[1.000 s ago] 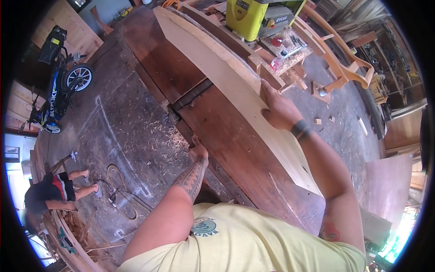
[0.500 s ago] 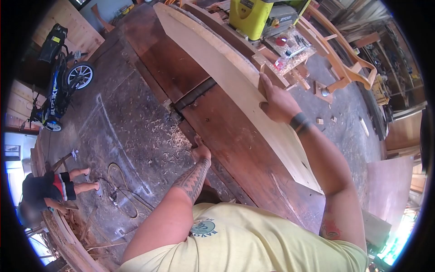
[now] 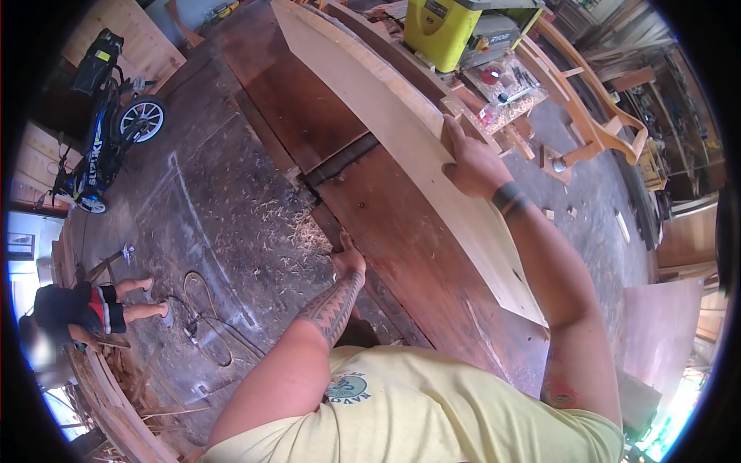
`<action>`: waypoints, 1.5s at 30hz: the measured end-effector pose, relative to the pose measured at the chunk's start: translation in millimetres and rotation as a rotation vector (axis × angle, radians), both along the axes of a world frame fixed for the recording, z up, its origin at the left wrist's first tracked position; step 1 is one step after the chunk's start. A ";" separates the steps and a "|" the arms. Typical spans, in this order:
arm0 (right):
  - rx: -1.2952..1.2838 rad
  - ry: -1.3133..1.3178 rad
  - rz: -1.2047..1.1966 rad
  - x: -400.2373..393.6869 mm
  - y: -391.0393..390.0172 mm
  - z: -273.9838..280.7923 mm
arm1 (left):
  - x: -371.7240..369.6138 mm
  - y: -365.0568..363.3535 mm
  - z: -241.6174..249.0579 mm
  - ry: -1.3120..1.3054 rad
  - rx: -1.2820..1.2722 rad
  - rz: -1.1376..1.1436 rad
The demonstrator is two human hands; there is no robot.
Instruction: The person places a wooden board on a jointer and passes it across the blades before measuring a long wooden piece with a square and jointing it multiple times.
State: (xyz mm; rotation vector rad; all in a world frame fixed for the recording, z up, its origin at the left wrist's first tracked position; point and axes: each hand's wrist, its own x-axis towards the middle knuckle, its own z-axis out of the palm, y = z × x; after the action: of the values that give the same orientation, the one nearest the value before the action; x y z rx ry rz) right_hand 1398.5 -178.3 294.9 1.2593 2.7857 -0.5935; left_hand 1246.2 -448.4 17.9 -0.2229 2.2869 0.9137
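A long pale wooden board (image 3: 421,166) with a curved outline lies along the reddish-brown wooden bench (image 3: 394,224). My right hand (image 3: 475,166) grips the board's far edge, its thumb on the face and index finger stretched along the edge; the other fingers are hidden beyond it. Lower down, my left hand (image 3: 349,258) rests against the near edge of the bench with a finger and the thumb apart. No tool or loose piece shows in it. A dark gap (image 3: 340,160) crosses the bench beyond my left hand.
Wood shavings (image 3: 310,230) litter the floor at left. A green power tool (image 3: 436,35) and a curved wooden frame (image 3: 590,112) stand at the far right. A small Suzuki bike (image 3: 100,150), a cord (image 3: 204,309) and another person (image 3: 73,312) are to the left.
The whole view has shifted slightly, with the bench and bike a little to the right. My right hand stays on the board and my left hand stays at the bench edge.
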 end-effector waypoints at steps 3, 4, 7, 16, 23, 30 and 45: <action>0.001 -0.015 -0.002 -6.5 3.6 -1.5 | -1.9 0.7 -10.6 -0.030 -0.068 0.015; 0.004 -0.016 0.000 -8.4 4.1 -0.7 | -0.6 1.4 -6.2 -0.004 -0.046 0.024; 0.024 -0.024 0.000 -15.3 6.0 1.8 | 2.5 0.8 -1.2 0.028 0.024 0.044; 0.032 -0.010 0.016 -37.8 11.8 11.9 | 1.7 0.4 -5.1 -0.017 0.014 0.063; 0.050 0.024 0.031 -54.0 24.7 4.9 | 3.0 -1.6 -2.3 0.007 0.041 0.018; 0.007 -0.015 0.015 -73.9 39.6 0.1 | 5.1 -2.4 -14.6 0.086 0.049 0.026; 0.050 -0.010 0.048 -108.8 58.4 -3.5 | 1.3 -6.6 -17.0 0.063 0.036 -0.055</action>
State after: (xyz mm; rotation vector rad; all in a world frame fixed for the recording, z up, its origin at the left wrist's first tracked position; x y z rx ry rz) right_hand 1289.7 -119.9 291.4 1.1966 2.8306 -0.5172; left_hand 1247.4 -455.1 0.9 -0.1164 2.3198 0.9455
